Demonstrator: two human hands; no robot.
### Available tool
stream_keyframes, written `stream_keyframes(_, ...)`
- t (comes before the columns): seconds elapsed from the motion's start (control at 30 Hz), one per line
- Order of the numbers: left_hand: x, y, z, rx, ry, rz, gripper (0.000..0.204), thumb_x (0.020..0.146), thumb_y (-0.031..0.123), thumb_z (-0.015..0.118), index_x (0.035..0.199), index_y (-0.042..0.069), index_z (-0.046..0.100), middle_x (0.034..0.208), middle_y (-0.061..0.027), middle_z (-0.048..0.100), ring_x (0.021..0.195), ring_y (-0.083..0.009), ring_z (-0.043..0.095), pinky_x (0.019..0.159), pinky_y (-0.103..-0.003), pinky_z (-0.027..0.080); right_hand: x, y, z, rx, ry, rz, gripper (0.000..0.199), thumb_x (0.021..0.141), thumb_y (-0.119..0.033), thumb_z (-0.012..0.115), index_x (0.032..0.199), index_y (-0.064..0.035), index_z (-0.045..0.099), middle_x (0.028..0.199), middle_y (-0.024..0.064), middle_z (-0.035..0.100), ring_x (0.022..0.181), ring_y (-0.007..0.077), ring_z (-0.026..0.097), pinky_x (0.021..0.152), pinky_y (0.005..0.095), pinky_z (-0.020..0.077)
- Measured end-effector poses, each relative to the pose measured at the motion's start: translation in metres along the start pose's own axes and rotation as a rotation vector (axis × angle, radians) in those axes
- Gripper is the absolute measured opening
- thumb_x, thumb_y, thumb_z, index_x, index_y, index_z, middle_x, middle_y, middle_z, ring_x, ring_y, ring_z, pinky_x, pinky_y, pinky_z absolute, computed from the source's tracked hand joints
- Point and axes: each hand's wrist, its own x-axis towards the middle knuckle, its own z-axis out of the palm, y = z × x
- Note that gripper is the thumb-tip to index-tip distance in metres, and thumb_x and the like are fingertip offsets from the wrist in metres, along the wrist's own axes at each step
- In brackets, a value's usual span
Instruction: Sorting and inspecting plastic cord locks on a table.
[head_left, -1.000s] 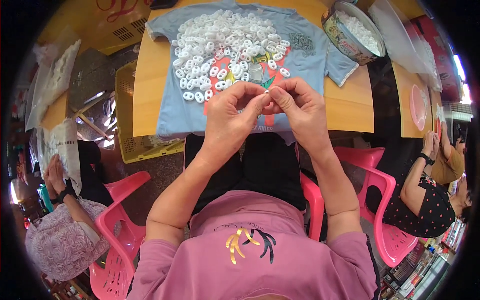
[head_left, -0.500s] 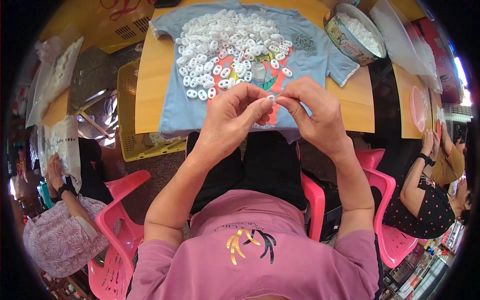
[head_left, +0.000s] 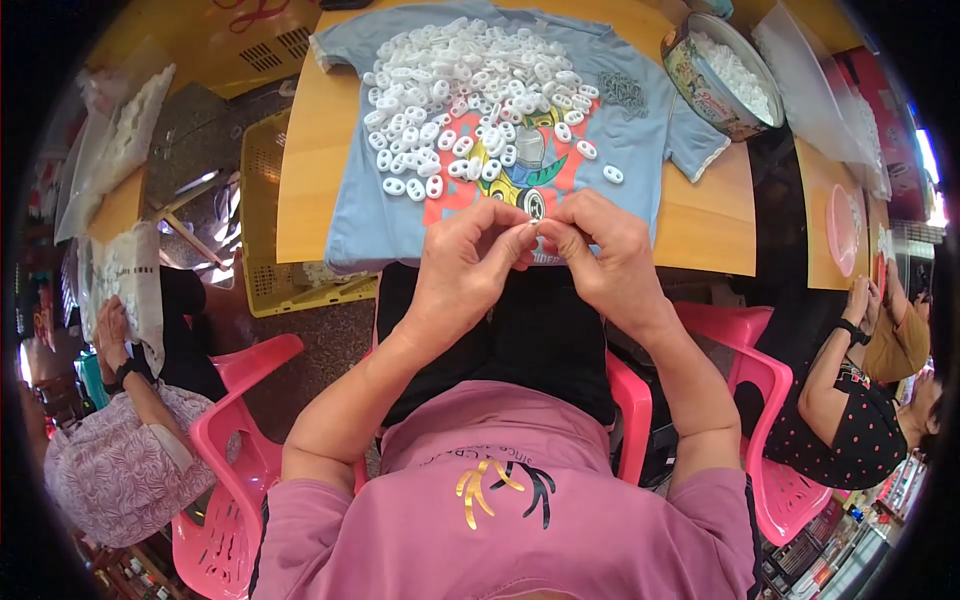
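My left hand (head_left: 465, 255) is closed in a pinch on a small white two-holed plastic piece, mostly covered by the fingers. Thumb and forefinger of my right hand (head_left: 603, 255) press together right against it; what they grip is too small to make out. Both hands meet just above the near part of a blue-grey T-shirt (head_left: 375, 235) spread over the table. On the shirt, beyond my hands, lies a large pile of white two-holed plastic pieces (head_left: 470, 75). One loose white piece (head_left: 613, 174) lies near my right hand. A small heap of thin, dark metal bits (head_left: 624, 92) sits right of the pile.
An open round tin (head_left: 683, 75) of white pieces stands at the table's (head_left: 715, 225) far right. A yellow crate (head_left: 262, 200) is at the left. Pink chairs (head_left: 235, 430) flank me. Other people work on both sides, one near a pink basin (head_left: 842, 230).
My hands have drawn closer together and slightly lower. The white piece between them is now more covered. A loose piece beyond my right hand has come into sight.
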Motion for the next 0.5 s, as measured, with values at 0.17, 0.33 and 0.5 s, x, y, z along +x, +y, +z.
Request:
stream_keyframes(0.17, -0.009, 0.011, -0.008, -0.243, -0.054, -0.104, 0.009, 0.094, 0.006, 0.060, 0.093, -0.003, 0.060, 0.077, -0.0033, 0.063, 0.071, -0.0082, 0.061, 0.064, -0.023, 0.050, 0.005, -0.015, -0.006, -0.062, -0.034, -0.146, 0.007, 0.086, 0.000, 0.065, 0.087, 0.0024, 0.059, 0.078, 0.0120, 0.059, 0.068, 0.0259, 0.058, 0.060, 0.0314, 0.0465)
stream_keyframes(0.33, -0.018, 0.014, -0.004, -0.152, -0.002, 0.053, 0.008, 0.094, 0.005, 0.061, 0.092, -0.003, 0.059, 0.074, -0.0032, 0.063, 0.068, -0.0076, 0.060, 0.061, -0.022, 0.049, 0.004, -0.022, -0.001, -0.042, 0.031, -0.157, 0.007, 0.087, 0.000, 0.064, 0.085, 0.0018, 0.058, 0.075, 0.0115, 0.058, 0.065, 0.0259, 0.057, 0.059, 0.0322, 0.0460)
stream_keyframes(0.5, -0.017, 0.007, -0.001, -0.107, 0.081, 0.134, 0.008, 0.093, 0.005, 0.062, 0.091, -0.003, 0.060, 0.072, -0.0035, 0.063, 0.066, -0.0075, 0.059, 0.059, -0.022, 0.048, 0.002, -0.016, 0.016, 0.016, 0.073, -0.063, 0.008, 0.087, -0.002, 0.065, 0.083, 0.0017, 0.059, 0.073, 0.0107, 0.058, 0.064, 0.0234, 0.057, 0.058, 0.0310, 0.0449)
